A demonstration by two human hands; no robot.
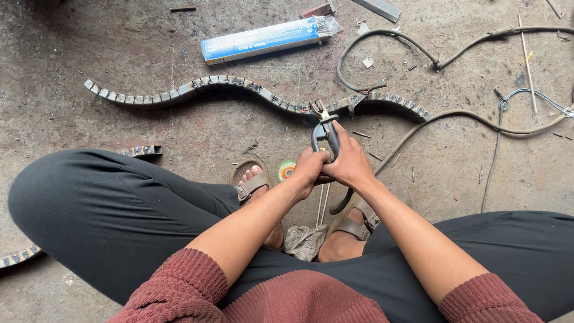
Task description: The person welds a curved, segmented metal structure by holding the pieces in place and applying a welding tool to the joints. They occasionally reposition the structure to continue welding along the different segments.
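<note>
Both my hands grip a welding electrode holder (323, 128) with dark handles and brass jaws. My left hand (310, 170) wraps the lower handle from the left. My right hand (350, 164) closes over it from the right. The jaws point away from me at a long wavy metal strip (239, 88) of segmented pieces lying on the concrete floor. A thick cable (418, 128) trails from the holder off to the right. I squat, with my sandalled feet (254, 182) under my arms.
A blue box of welding rods (263, 39) lies beyond the strip. Another cable (418, 51) with a clamp (357, 101) on the strip loops at upper right. A green tape roll (286, 170), thin rods (323, 203), a rag (304, 240) and short segmented pieces (140, 151) lie about.
</note>
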